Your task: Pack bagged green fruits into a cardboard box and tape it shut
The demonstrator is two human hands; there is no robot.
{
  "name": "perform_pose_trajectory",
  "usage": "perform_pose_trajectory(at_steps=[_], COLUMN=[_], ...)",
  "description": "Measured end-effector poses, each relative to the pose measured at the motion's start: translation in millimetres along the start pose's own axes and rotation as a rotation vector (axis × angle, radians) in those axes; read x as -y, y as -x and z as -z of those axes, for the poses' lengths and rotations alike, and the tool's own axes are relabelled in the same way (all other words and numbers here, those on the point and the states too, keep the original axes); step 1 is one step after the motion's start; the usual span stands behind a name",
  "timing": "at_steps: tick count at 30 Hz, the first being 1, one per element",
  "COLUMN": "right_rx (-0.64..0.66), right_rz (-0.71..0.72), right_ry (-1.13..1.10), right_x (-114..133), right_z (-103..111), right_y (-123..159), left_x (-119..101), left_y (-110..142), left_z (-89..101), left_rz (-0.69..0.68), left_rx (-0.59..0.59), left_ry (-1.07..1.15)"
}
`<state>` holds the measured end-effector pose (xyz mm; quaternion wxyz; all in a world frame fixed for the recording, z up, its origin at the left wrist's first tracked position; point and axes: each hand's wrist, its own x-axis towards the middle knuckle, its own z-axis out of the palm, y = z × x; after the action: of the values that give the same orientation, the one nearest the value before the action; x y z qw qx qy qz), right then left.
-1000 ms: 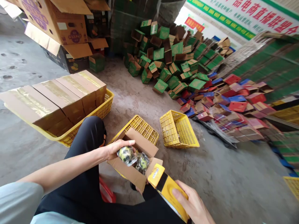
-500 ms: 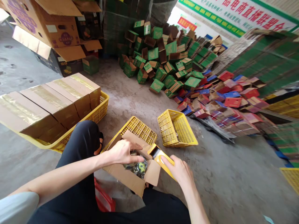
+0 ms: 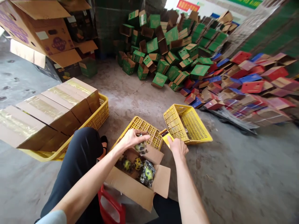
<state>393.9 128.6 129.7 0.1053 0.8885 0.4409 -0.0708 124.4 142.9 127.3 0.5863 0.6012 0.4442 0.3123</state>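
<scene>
My left hand [image 3: 134, 138] is closed on a round, plastic-wrapped, dark-spotted piece [image 3: 141, 147], raised over the far side of an open cardboard box [image 3: 130, 183]. Inside the box lie several round yellow-green pieces [image 3: 127, 165] with dark spots; one in shiny clear wrap [image 3: 147, 174] sits near the right flap. My right hand [image 3: 177, 146] grips a slim yellow box-shaped thing [image 3: 166, 137] with a dark far end, beyond the box's right side. What that dark end is, I cannot make out.
Behind the box lies a yellow crate [image 3: 149, 132], with another yellow crate [image 3: 196, 126] to its right. At left, a yellow basket [image 3: 93, 119] holds taped cartons [image 3: 53, 107]. Green boxes [image 3: 161, 65] and red and blue boxes [image 3: 252, 87] are heaped behind. A red stool [image 3: 112, 207] is below.
My left hand has risen out of the box with a wrapped piece. My right hand has moved the yellow thing up and away from the box. The view has shifted.
</scene>
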Motion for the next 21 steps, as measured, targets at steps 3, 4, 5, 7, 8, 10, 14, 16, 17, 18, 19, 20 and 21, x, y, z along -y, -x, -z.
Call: perform_pose_trajectory(at_steps=[3,4,5,7,8,10,14,16,17,18,19,20,21], right_rx=[0.087,0.122,0.156,0.217,0.248,0.306,0.347,0.321,0.313,0.314,0.351,0.399,0.43], right_rz=[0.103,0.145,0.186,0.255,0.284,0.327,0.384,0.453,0.507,0.584,0.734,0.864,0.942], right_ry=[-0.035,-0.051,-0.066,-0.097,-0.113,-0.153,-0.285,-0.392,-0.458,-0.537,-0.722,-0.839,-0.881], right_x=[-1.7,1.5,6.5,19.5,26.0,35.9,35.4,27.3,22.5,17.4,12.3,7.2,2.2], right_z=[-22.2,-30.9,-40.0,-58.1,-66.1,-77.2,-68.0,-47.0,-33.9,-20.2,-6.9,5.4,15.6], right_y=[-24.6,-30.7,-35.6,-41.8,-43.2,-43.1,-31.2,-16.8,-6.9,4.6,17.3,30.6,43.9], left_x=[5.9,7.8,9.6,12.6,13.5,13.8,10.1,7.6,6.3,4.8,3.0,0.9,-1.4], left_y=[2.9,4.3,5.7,8.1,9.1,11.1,16.5,20.4,22.7,25.3,28.1,31.4,35.0], left_z=[19.7,23.7,26.7,30.5,31.8,33.9,34.3,32.4,31.3,30.5,30.1,30.2,30.8], left_rz=[0.035,0.059,0.082,0.106,0.102,0.079,0.045,0.01,-0.008,-0.026,-0.045,-0.064,-0.083], left_rx=[0.114,0.158,0.198,0.263,0.286,0.315,0.347,0.385,0.417,0.454,0.489,0.518,0.539], left_ry=[0.116,0.177,0.241,0.347,0.373,0.37,0.3,0.281,0.273,0.261,0.246,0.229,0.212])
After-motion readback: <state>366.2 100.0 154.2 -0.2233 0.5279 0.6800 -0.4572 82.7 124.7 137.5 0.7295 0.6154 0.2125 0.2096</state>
